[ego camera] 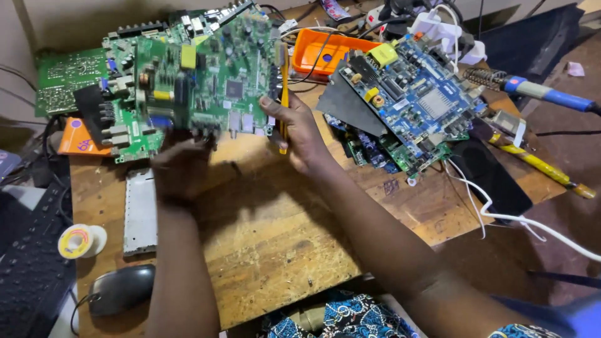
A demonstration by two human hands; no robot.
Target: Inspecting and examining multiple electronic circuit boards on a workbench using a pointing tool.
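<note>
The fingers of the right hand (299,134) were closed on the right edge of a green circuit board (210,75), thumb on its face, and the same grip pinned a thin yellow-handled tool (284,94) upright against that edge. The left hand (181,169) gripped the board from below at its lower edge; it was blurred, so its fingers could not be told apart, though they were plainly closed on the board. The board was held tilted up above the wooden table (275,250), with its component side facing the camera.

Just beyond the right fingers lay an orange plastic tray (325,53), and to their right a blue circuit board (416,94) rested on a heap of other boards and a black sheet. Farther right, a soldering iron (532,91) with a blue handle sat in its coiled stand, and a white cable (501,216) trailed off the table edge.

Under the left fingers lay a long grey metal strip (140,209). Farther out on that side were a spool of solder (78,241), a black mouse (119,289) and a black keyboard (28,263). Behind the held board, more green boards (66,78) were stacked at the table's far left.
</note>
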